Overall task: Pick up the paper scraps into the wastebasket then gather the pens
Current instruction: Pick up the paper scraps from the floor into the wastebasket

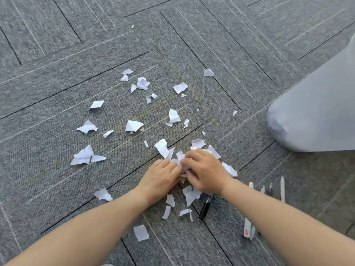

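Observation:
Several torn white paper scraps lie scattered over the grey carpet, thickest near my hands. My left hand and my right hand press together low on the floor, fingers curled around a bunch of paper scraps between them. A pale grey wastebasket stands at the right, its opening out of view. A black pen lies just below my right wrist. More pens, white ones, lie to the right of my right forearm, partly hidden by it.
The floor is grey carpet tile with dark seams. Scraps reach as far as the upper middle and down to the lower middle. A small white and red object lies beside my right forearm.

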Available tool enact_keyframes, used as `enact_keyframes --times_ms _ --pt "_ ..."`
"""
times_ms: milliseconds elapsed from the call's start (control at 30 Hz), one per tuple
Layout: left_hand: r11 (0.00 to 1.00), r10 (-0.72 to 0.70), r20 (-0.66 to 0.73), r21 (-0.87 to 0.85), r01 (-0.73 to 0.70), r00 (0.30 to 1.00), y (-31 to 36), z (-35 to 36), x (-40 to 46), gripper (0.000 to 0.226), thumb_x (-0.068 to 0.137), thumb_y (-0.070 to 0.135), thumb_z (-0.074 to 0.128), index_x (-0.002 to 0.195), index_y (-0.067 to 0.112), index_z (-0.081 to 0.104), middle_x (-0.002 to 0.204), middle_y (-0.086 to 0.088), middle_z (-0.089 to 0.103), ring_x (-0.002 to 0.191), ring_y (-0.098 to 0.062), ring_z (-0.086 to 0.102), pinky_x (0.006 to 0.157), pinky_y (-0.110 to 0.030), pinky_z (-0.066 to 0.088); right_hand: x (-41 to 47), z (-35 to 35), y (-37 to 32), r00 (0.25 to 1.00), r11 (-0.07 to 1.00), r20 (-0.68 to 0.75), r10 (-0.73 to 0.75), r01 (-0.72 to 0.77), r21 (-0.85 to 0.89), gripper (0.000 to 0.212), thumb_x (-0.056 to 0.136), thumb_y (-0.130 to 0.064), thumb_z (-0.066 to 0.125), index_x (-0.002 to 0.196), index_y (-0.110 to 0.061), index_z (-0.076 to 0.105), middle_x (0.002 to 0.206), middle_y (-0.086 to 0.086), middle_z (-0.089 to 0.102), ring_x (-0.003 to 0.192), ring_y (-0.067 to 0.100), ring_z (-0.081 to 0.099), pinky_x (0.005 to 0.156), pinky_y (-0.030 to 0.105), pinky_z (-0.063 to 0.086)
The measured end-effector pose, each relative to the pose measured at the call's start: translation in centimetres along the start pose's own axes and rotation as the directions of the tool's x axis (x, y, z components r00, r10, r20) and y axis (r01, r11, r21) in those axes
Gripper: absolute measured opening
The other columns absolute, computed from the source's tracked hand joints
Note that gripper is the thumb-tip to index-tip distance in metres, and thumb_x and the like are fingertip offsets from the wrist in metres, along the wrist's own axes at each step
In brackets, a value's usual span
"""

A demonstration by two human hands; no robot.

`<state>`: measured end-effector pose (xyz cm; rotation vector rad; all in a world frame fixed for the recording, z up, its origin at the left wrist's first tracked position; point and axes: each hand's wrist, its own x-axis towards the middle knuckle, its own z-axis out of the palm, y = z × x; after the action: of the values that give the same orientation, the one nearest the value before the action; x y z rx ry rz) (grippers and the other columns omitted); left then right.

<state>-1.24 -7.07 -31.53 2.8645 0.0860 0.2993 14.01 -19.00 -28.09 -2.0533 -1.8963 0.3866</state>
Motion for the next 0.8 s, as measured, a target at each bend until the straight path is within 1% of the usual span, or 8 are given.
enact_keyframes --times_ms 133,200,300,400,533,633,733,800 --pt "0.989 0.142 0.045 0.031 -0.143 0.989 -0.9 -0.9 0.6 0.008 0.086 0.019 0.054 0.086 0.014 0.048 0.072 -0.002 0.057 0.058 -0.02 0.053 0.049 -0.031 0.038 -1.5 1.4 -1.5 0.991 0.987 0.097 0.094 -0.08 -0.142 0.062 0.08 -0.058 0.055 0.122 -0.014 0.053 0.106 0.006 0.056 0.09 0.026 0.053 0.076 0.039 0.048" --pt "0.995 0.094 0.067 -0.022 -0.093 0.993 -1.5 -1.6 0.2 0.017 0.091 0.022 0.047 0.077 0.013 0.05 0.062 0.0 0.053 0.048 -0.019 0.05 0.04 -0.031 0.033 -0.9 2.1 -1.8 0.993 0.975 0.058 0.104 -0.09 -0.202 0.056 0.083 -0.06 0.049 0.113 -0.014 0.054 0.096 0.005 0.058 0.082 0.024 0.054 0.066 0.037 0.049" --pt "0.986 -0.116 0.073 -0.115 0.124 0.991 -2.8 -2.5 -1.2 0.038 0.101 0.035 0.026 0.074 0.015 0.044 0.058 0.003 0.048 0.039 -0.018 0.045 0.03 -0.03 0.034 1.0 2.5 -1.7 0.996 0.974 -0.04 0.079 -0.086 -0.209 0.014 0.088 -0.026 0.06 0.086 -0.013 0.054 0.073 0.004 0.053 0.06 0.022 0.048 0.043 0.031 0.035" --pt "0.899 -0.369 0.072 -0.227 0.376 0.927 -3.5 -4.1 -1.3 0.034 0.098 0.038 0.036 0.076 0.014 0.046 0.058 0.004 0.048 0.041 -0.016 0.046 0.035 -0.031 0.04 2.8 1.7 -1.4 0.986 0.976 0.047 0.161 -0.152 -0.158 0.021 0.075 0.008 0.06 0.079 -0.01 0.05 0.063 0.003 0.048 0.047 0.02 0.038 0.038 0.025 0.02" --pt "0.604 -0.7 0.087 -0.456 0.653 0.708 -3.3 -6.5 2.1 0.025 0.097 0.023 0.044 0.075 0.014 0.047 0.059 0.003 0.047 0.048 -0.009 0.037 0.042 -0.017 0.029 3.5 0.0 -0.8 0.92 0.924 0.082 0.382 -0.383 -0.002 0.008 0.099 -0.011 0.046 0.091 -0.008 0.046 0.075 0.006 0.055 0.062 0.025 0.052 0.05 0.036 0.04" --pt "0.448 -0.78 0.076 -0.625 0.639 0.621 -2.3 -8.5 6.1 0.024 0.096 0.025 0.045 0.074 0.016 0.049 0.059 0.002 0.046 0.047 -0.01 0.033 0.042 -0.022 0.028 3.3 -4.0 -0.8 0.886 0.858 -0.001 0.464 -0.449 0.249 0.015 0.1 -0.017 0.044 0.089 -0.009 0.05 0.074 0.002 0.057 0.061 0.015 0.052 0.052 0.028 0.042" --pt "0.398 -0.753 0.034 -0.771 0.496 0.657 -0.3 -12.0 12.2 0.022 0.093 0.027 0.047 0.076 0.013 0.049 0.06 0.001 0.044 0.049 -0.012 0.032 0.043 -0.028 0.029 3.4 -9.9 -0.5 0.882 0.881 -0.204 0.425 -0.35 0.318 0.014 0.098 -0.014 0.049 0.087 -0.009 0.055 0.066 -0.003 0.055 0.054 0.01 0.048 0.049 0.022 0.038" --pt "0.387 -0.727 -0.023 -0.839 0.382 0.686 1.8 -14.8 17.7 0.018 0.092 0.023 0.048 0.078 0.011 0.051 0.06 0.002 0.043 0.051 -0.011 0.034 0.044 -0.027 0.029 3.4 -15.1 0.2 0.814 0.899 -0.404 0.418 -0.306 0.314 0.013 0.096 -0.014 0.053 0.085 -0.007 0.056 0.064 -0.002 0.055 0.054 0.015 0.048 0.051 0.026 0.039"
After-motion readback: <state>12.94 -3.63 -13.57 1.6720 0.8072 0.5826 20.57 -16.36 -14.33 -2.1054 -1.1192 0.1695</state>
